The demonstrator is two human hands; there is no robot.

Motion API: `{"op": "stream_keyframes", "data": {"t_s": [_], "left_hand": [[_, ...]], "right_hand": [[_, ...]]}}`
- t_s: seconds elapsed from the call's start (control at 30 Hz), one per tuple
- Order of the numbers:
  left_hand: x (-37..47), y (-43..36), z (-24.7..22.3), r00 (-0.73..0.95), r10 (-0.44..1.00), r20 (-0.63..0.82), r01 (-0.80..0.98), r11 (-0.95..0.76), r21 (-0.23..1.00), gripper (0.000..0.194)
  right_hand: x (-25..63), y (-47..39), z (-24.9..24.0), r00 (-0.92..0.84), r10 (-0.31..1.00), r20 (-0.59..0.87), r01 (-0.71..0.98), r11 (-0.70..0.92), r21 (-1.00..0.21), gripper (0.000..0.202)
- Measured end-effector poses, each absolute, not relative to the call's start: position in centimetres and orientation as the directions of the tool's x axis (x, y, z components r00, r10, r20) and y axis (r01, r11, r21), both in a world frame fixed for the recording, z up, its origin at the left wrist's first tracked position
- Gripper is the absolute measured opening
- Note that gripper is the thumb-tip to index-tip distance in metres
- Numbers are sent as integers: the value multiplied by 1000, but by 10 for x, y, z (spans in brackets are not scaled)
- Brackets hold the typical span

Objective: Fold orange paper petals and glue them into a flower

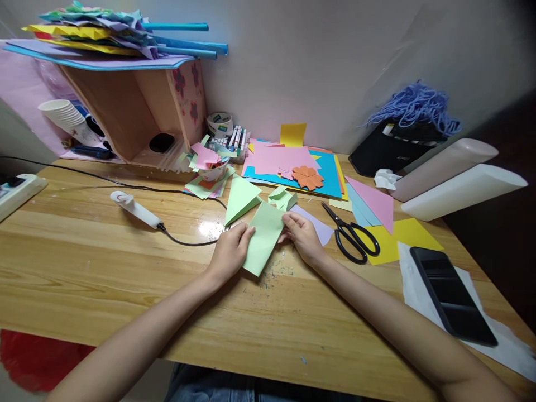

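Observation:
A light green folded paper (263, 240) is held between my two hands above the wooden table. My left hand (229, 250) pinches its left edge, thumb on top. At the upper right edge, my right hand (302, 234) grips it between thumb and fingers. Just behind lie a green folded triangle (242, 198) and a small green folded piece (282, 198). A purple paper (314, 223) sits partly behind my right hand. Black-handled scissors (352, 234) rest to the right, blades pointing away.
A glue gun (136, 209) with a black cord lies left. Coloured sheets (335, 173) with an orange paper flower (308, 177), a cup of scraps (209, 170) and a pink box (195, 100) stand behind. A phone (452, 296) lies right.

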State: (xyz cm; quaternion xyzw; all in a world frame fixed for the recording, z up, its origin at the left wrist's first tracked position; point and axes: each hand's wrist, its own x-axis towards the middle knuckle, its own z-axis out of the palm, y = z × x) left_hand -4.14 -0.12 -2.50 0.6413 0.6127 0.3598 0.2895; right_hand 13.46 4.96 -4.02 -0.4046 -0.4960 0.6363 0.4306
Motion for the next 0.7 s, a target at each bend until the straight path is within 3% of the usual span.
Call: {"op": "stream_keyframes", "data": {"t_s": [0.33, 0.53, 0.7], "left_hand": [[-45, 1, -24, 74, 995, 68, 597, -99, 796, 31], [-47, 2, -24, 98, 993, 71, 623, -116, 774, 31], [-48, 2, -25, 62, 994, 91, 639, -109, 762, 30]], "right_hand": [[138, 53, -34, -227, 974, -13, -55, -26, -998, 31], [138, 54, -34, -226, 973, -52, -66, -68, -995, 36], [138, 52, -37, -419, 902, -107, -50, -140, -989, 48]]}}
